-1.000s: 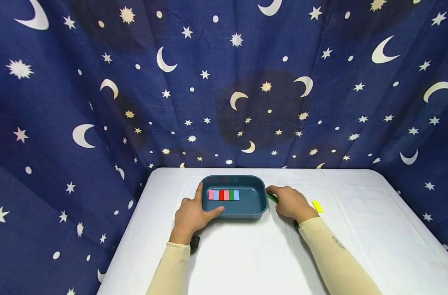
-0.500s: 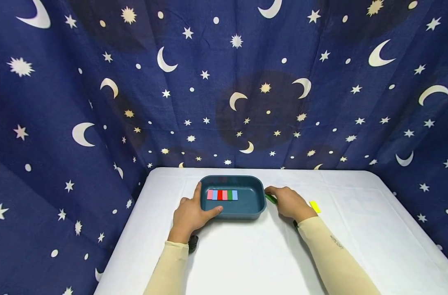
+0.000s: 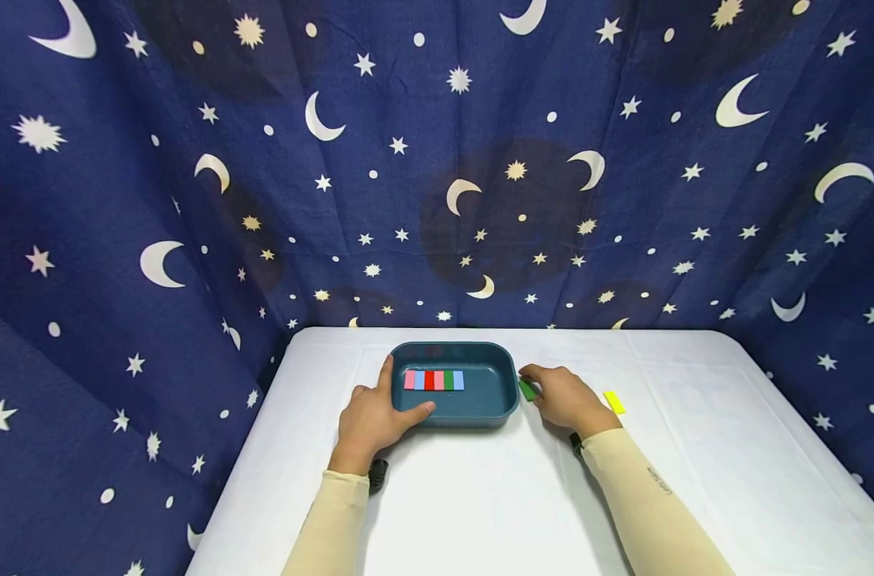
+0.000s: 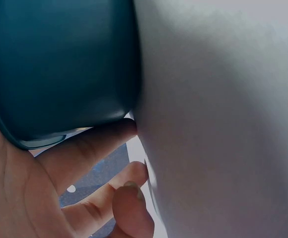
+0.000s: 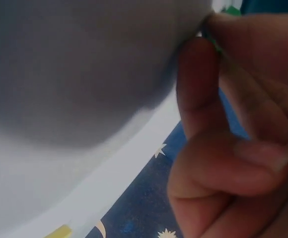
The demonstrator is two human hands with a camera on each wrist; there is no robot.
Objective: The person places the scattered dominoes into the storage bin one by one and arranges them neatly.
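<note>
A dark teal rectangular tray [image 3: 483, 402] stands on the white table. Inside it, a row of several coloured tiles [image 3: 433, 380] runs side by side in pink, light blue, red and green. My left hand [image 3: 370, 422] spans the tray's front left corner, index finger along the left side and thumb across the front rim. In the left wrist view, its straight fingers lie against the tray wall [image 4: 64, 59]. Beside the tray's right end, my right hand [image 3: 568, 398] pinches a green tile [image 3: 527, 390] between its fingertips, close over the table. The right wrist view mostly hides this tile behind the fingers.
A yellow tile [image 3: 614, 402] lies on the white tablecloth [image 3: 480, 504], right of my right hand. Behind and to the sides of the table hangs a dark blue curtain [image 3: 401, 192] with moons and stars.
The green tile in my right fingers has turned, so more of its broad face shows. My left hand and the tray keep their places, apart from a slight shift of the whole view.
</note>
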